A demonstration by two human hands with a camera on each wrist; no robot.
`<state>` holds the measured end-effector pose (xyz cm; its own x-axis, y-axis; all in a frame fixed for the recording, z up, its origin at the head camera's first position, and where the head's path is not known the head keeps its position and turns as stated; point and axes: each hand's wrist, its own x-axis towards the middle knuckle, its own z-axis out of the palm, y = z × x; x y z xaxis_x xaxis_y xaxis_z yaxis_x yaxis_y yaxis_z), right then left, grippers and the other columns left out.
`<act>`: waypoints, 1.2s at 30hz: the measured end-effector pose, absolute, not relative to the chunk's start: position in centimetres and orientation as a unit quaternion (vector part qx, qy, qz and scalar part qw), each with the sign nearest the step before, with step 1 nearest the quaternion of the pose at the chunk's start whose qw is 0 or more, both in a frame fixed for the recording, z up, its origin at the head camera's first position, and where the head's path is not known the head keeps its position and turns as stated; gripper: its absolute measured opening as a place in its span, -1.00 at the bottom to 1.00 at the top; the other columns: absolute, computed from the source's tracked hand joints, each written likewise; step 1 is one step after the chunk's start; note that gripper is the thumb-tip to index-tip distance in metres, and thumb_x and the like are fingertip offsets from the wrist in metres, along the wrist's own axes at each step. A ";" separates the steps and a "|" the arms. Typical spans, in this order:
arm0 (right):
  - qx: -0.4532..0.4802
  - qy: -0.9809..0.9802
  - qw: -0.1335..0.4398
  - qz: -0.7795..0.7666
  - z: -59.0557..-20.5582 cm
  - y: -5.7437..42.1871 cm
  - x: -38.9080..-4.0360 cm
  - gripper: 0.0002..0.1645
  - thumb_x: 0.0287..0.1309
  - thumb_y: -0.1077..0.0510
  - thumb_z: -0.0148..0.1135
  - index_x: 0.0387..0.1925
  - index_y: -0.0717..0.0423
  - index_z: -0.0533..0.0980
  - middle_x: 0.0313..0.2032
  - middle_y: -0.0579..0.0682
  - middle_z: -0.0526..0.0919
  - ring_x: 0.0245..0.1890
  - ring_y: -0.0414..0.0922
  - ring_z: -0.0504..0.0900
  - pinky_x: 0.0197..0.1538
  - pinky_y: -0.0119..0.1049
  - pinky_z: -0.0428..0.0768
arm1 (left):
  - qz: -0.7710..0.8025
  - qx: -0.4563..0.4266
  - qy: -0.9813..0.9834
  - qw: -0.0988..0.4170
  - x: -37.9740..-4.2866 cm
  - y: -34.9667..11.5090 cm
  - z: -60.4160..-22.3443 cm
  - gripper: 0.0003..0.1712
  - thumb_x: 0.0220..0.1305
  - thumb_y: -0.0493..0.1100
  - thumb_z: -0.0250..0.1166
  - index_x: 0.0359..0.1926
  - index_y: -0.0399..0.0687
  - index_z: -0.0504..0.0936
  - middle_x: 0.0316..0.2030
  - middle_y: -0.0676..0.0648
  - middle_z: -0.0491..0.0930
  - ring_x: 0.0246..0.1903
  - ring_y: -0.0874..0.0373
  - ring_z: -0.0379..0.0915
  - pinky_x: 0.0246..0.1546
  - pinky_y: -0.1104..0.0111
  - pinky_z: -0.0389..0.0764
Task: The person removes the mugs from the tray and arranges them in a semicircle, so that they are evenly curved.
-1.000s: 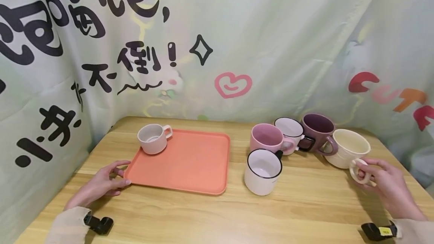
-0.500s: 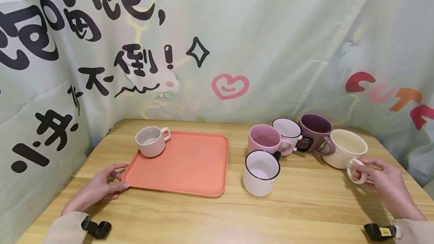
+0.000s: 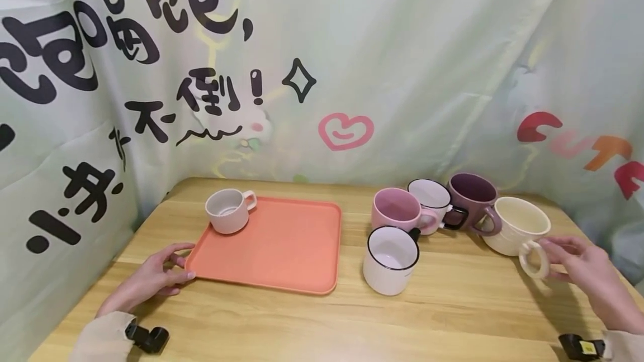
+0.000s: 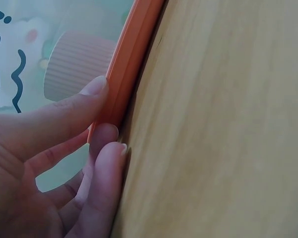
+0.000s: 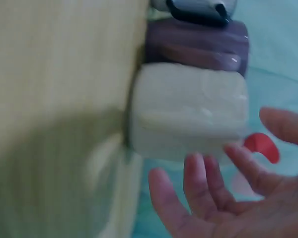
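Observation:
My left hand [image 3: 151, 275] pinches the near-left corner of an orange tray [image 3: 282, 244]; in the left wrist view the thumb lies on the tray's rim [image 4: 120, 79], with fingertips at its underside. On the tray's far-left corner stands a pale grey-pink cup [image 3: 228, 214]. To the right, my right hand [image 3: 586, 267] is beside the ring handle of a cream mug [image 3: 513, 230], its fingers spread and no longer through the ring. The right wrist view shows those fingers [image 5: 193, 186] loosely extended near the mug.
Left of the cream mug, a dark purple mug [image 3: 470, 197], a white mug with a black rim [image 3: 427, 194] and a pink mug [image 3: 394, 205] stand close together. Another black-rimmed white mug [image 3: 384, 272] stands in front. A printed curtain [image 3: 402, 71] hangs behind the table [image 3: 282, 323].
My right hand has let go of the cream mug's handle and drawn slightly to the right. The left hand keeps its grip on the tray corner. The head view shifts slightly.

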<state>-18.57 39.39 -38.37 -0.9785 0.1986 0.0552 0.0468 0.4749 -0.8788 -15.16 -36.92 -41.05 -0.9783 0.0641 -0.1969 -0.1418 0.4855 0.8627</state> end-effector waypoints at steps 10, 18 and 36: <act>-0.023 -0.828 0.146 0.540 -31.6 34.5 -19.0 -0.94 0.49 0.12 0.14 -0.14 -0.15 0.44 -0.34 -0.45 0.53 -0.35 -0.49 0.54 -0.38 -0.59 0.59 | 0.518 -0.014 0.849 0.101 -15.4 -36.7 -40.8 -0.08 0.27 -0.24 0.44 0.49 -0.36 0.13 -0.04 -0.30 0.43 -0.33 0.10 0.56 -0.41 0.28 0.70; 0.124 -0.724 0.084 0.673 -28.9 29.0 -21.7 -0.82 0.46 0.27 0.14 -0.11 -0.06 0.59 -0.22 -0.23 0.69 -0.23 -0.33 0.68 -0.21 -0.51 0.64 | 0.517 -0.015 0.850 0.102 -15.3 -36.9 -40.9 -0.08 0.27 -0.24 0.44 0.50 -0.34 0.13 -0.03 -0.30 0.42 -0.32 0.09 0.56 -0.39 0.27 0.71; 0.155 -0.797 0.021 0.583 -25.8 18.0 -24.9 -0.55 0.53 0.02 0.07 0.20 0.29 0.37 -0.02 -0.12 0.55 0.00 -0.22 0.59 0.04 -0.39 0.61 | 0.508 -0.019 0.856 0.098 -15.3 -36.8 -41.0 -0.12 0.31 -0.28 0.40 0.49 -0.38 0.11 -0.06 -0.26 0.41 -0.33 0.12 0.53 -0.43 0.30 0.68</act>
